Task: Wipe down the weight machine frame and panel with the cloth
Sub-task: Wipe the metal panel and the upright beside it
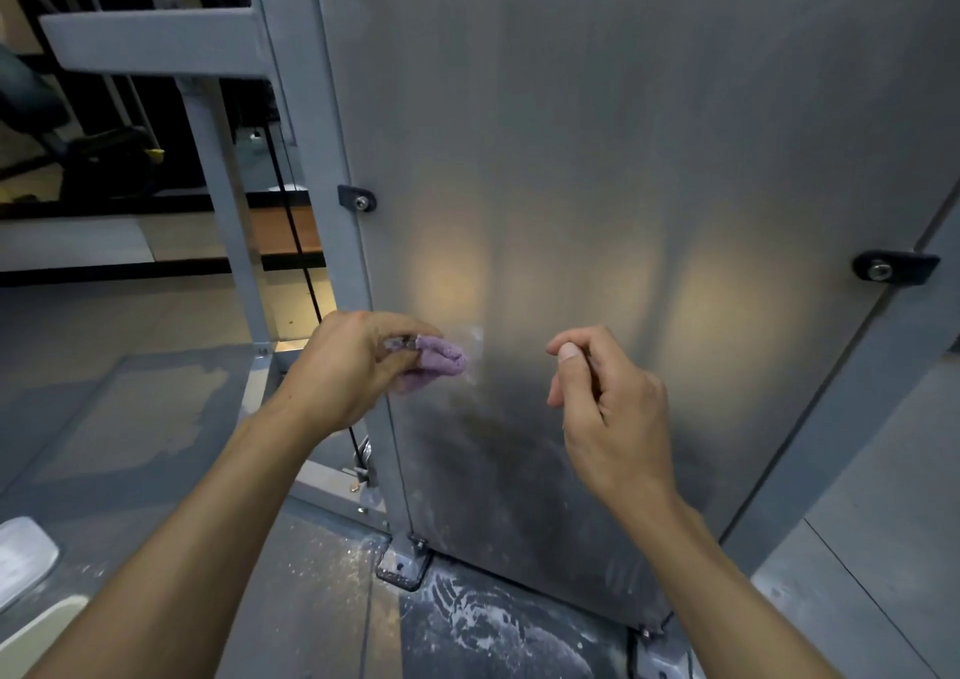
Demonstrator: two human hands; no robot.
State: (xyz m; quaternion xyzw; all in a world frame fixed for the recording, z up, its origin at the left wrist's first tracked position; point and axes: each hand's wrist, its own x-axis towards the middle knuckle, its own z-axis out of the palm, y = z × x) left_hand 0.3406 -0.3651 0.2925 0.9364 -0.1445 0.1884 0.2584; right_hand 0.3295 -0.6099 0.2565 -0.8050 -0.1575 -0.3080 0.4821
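A tall brushed-metal panel (597, 184) fills the middle of the view, bolted to a grey painted frame post (332, 169) along its left edge. My left hand (353, 366) grips a bunched purple cloth (439, 364) and holds it against the panel's lower left, near the post. White streaks mark the panel beside the cloth. My right hand (608, 403) hovers in front of the panel to the right, fingers loosely curled, thumb against the forefinger, holding nothing that I can see.
A black bolt bracket (357, 199) sits on the left post and another bolt bracket (891, 268) on the right frame member (852, 418). A black cable (291, 221) runs down behind the post. White dust (467, 621) covers the floor at the panel's foot.
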